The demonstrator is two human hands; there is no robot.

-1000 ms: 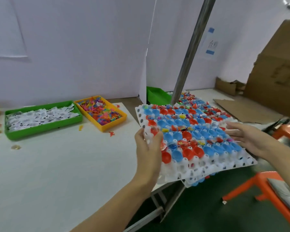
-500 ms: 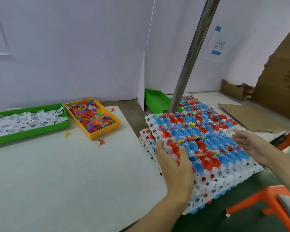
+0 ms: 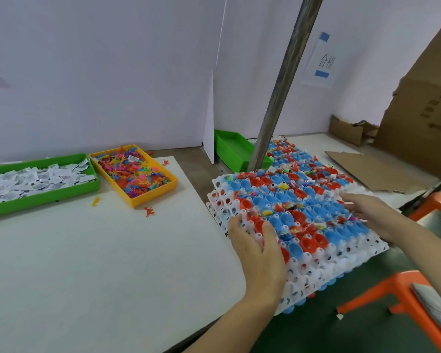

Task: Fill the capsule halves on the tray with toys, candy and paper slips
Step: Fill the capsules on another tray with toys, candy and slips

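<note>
The tray sits on a stack of like trays at the bench's right edge, its near corner hanging out past the bench over the floor. That overhang is the main risk: a push or a lopsided lift from either side could tip the stack and spill the loaded capsule halves off the edge. A jolt alone might shake the small toys and candy out of the shallow cups, and the steel pole rising just behind the stack's far edge leaves little room to slide it back.

The left hand lies on the tray's left near part, fingers only lightly bent and spread over the cups, the thumb at the rim; this grip looks like a press or a steadying touch, not a clasp. The right hand reaches in from the right edge with fingers straight, flat on the top row of cups, holding nothing. So the tray lies under and between both hands.

Supplies stand well apart at the bench's far left: slips in a green bin and toys in a yellow bin.
</note>
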